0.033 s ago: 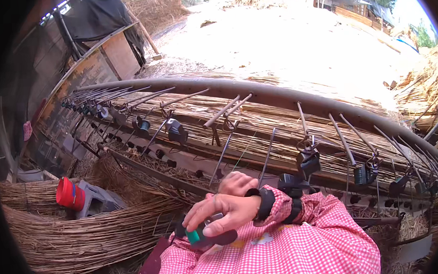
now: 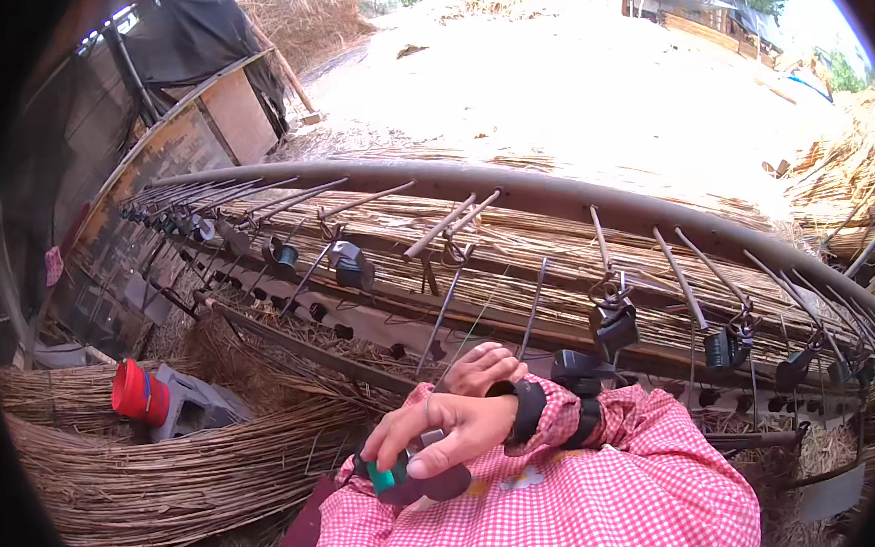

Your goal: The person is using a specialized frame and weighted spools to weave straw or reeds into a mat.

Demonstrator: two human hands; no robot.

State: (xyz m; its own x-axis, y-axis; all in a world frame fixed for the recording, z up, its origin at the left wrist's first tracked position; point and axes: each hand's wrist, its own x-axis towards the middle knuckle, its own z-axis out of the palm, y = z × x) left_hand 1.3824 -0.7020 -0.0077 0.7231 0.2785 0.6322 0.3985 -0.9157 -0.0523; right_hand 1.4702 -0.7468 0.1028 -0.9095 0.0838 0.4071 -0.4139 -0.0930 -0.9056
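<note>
Right hand (image 2: 442,434) curls over green-and-dark object (image 2: 384,477).
Left hand (image 2: 484,371) bends beyond; both grips I cannot tell; dark block (image 2: 728,349) at right has unreadable marking.

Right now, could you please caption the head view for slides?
Right hand over a green object, before a long rack.

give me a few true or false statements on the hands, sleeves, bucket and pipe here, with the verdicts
1. The right hand is over a green and black gadget. True.
2. The bucket beside the grey block is yellow. False: it is red.
3. The left hand shows just beyond the right hand. True.
4. The sleeves are plain green. False: they are checked, pink and white.
5. The long pipe has rods sticking out from it. True.
</note>
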